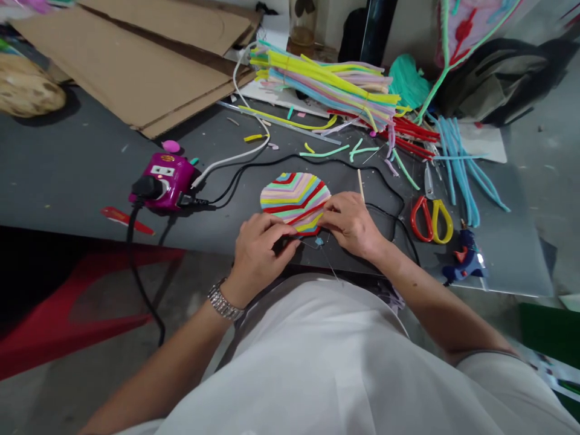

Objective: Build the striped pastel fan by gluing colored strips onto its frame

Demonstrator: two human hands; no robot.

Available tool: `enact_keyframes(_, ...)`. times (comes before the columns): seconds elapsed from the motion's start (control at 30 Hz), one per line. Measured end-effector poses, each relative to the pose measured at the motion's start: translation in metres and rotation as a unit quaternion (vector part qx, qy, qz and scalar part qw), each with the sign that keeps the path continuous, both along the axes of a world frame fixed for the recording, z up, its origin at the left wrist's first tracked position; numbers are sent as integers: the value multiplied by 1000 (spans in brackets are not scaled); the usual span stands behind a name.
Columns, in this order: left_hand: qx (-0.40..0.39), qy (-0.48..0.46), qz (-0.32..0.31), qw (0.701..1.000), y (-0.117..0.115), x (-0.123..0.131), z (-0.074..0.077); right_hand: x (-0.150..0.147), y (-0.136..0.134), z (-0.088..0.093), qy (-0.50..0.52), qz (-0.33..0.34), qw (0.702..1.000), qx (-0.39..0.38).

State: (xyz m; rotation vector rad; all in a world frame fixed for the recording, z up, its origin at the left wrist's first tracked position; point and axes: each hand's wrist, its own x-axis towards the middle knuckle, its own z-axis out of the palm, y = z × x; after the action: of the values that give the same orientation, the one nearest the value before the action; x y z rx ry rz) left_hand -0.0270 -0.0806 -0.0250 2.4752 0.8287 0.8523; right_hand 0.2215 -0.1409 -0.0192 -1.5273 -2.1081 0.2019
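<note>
A round panel of striped pipe cleaners (296,196), in red, yellow, mint and pink chevrons, lies near the table's front edge. My left hand (263,244), with a metal watch on its wrist, pinches the panel's lower left rim between thumb and fingers. At the lower right rim, the fingers of my right hand (348,223) are closed on the panel's edge. What lies under the fingertips is hidden. A small blue scrap (319,241) sits just below the panel, between the hands. A thin pale stick (360,184) stands out beyond my right hand.
Scissors (430,211) and a blue glue gun (466,260) lie to the right. A purple power box (165,181) with black and white cords stands left. Pipe cleaner bundles (326,81) and cardboard (136,66) fill the back. A red cutter (128,220) lies near the front edge.
</note>
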Motion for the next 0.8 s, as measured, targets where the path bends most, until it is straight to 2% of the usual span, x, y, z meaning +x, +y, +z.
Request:
enact_keyframes(0.23, 6, 6, 48, 999, -12, 2, -3, -1, -7, 3, 10, -37, 999, -1)
enact_keyframes(0.53, 24, -29, 47, 998, -20, 5, -4, -1, -13, 0, 10, -83, 996, -9)
enact_keyframes(0.8, -18, -6, 66, 998, -13, 3, -3, -5, -13, 1, 9, -91, 996, 6)
